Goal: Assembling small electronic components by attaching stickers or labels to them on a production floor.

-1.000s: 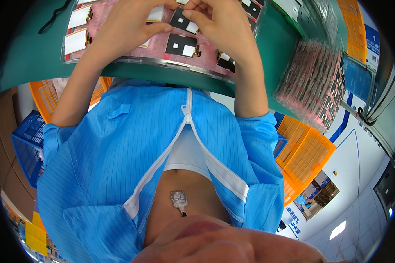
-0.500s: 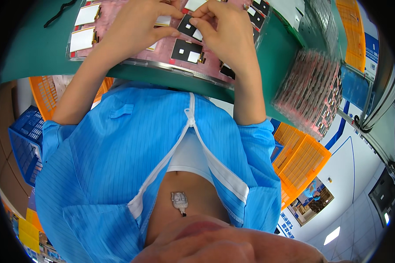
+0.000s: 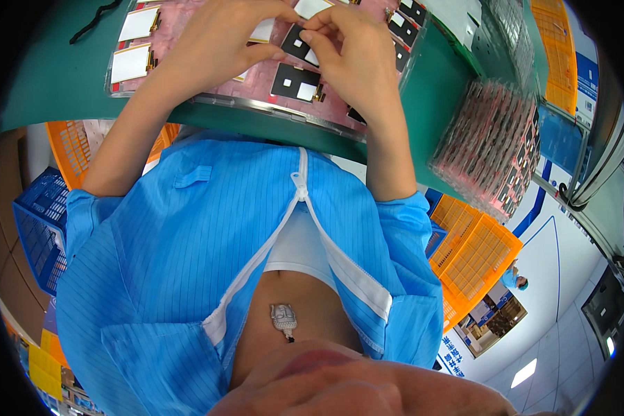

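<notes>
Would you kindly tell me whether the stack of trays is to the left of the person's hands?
No, the stack of trays is to the right of the right hand.

Two bare hands point(image 3: 357, 59), one pink tray point(image 3: 258, 84), one tray stack point(image 3: 485, 145), one black cord point(image 3: 93, 22) and at least three orange baskets point(image 3: 482, 256) are seen.

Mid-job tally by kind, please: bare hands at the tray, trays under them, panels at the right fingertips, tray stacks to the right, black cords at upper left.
Bare hands: 2 (left hand, right hand)
Pink-lined tray: 1
Black-and-white panel: 1
Tray stack: 1
Black cord: 1
Total: 6
</notes>
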A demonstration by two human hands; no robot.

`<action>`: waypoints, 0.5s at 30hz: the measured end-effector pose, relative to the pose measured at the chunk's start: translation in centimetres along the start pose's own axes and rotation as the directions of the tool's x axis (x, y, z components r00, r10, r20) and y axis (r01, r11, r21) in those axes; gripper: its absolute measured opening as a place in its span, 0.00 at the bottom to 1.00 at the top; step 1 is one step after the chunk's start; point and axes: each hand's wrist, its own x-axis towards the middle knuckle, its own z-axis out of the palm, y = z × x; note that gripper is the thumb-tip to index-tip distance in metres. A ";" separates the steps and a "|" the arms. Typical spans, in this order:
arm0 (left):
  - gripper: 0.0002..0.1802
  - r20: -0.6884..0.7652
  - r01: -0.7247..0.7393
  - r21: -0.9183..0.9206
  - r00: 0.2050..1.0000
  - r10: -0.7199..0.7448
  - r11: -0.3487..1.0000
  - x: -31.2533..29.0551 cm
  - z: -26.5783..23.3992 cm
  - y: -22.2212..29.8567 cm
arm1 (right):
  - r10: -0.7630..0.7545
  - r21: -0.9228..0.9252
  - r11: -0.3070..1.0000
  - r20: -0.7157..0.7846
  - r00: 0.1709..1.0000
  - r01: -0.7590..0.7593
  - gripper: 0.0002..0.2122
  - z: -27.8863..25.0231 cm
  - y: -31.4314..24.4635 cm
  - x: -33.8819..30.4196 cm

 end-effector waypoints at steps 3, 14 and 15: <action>0.24 0.034 0.006 0.020 0.999 -0.007 1.000 0.1 -0.1 0.0 | -0.083 -0.011 0.996 -0.043 0.996 0.083 0.03 0.0 0.9 -0.5; 0.24 0.049 -0.009 0.065 0.999 0.006 0.998 0.0 -0.2 0.1 | 0.070 0.485 0.874 -0.189 0.980 0.031 0.03 -0.8 3.3 -1.8; 0.25 0.053 0.001 0.050 0.999 -0.004 0.999 0.0 -0.2 0.1 | 0.073 0.487 0.873 -0.188 0.979 0.029 0.03 -1.4 2.4 -1.4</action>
